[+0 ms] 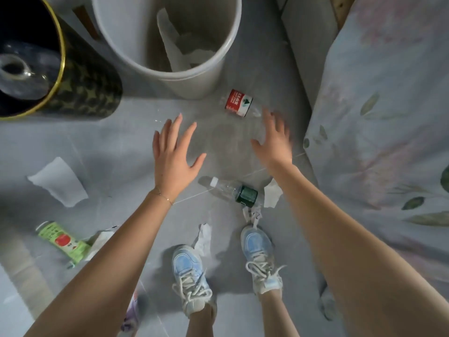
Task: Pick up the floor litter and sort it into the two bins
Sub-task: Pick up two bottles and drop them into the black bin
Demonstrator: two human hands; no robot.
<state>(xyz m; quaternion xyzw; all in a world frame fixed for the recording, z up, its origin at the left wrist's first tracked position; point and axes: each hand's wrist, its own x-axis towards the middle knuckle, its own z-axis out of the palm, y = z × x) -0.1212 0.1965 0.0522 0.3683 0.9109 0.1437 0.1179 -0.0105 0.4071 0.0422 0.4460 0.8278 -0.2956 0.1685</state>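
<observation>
My left hand (173, 152) hovers open above the grey floor, fingers spread, holding nothing. My right hand (274, 139) is open too and blurred, just below a clear bottle with a red label (239, 103). A second clear bottle with a green label (233, 189) lies between my arms. A white bin (218, 62) holding paper stands at the top middle. A black bin with a gold rim (62, 45) holds a clear bottle at the top left.
A paper sheet (58, 181) lies at the left and a green carton (62, 240) at the lower left. Crumpled tissues (204, 238) sit by my shoes (190, 276). A floral bedsheet (384, 105) fills the right side.
</observation>
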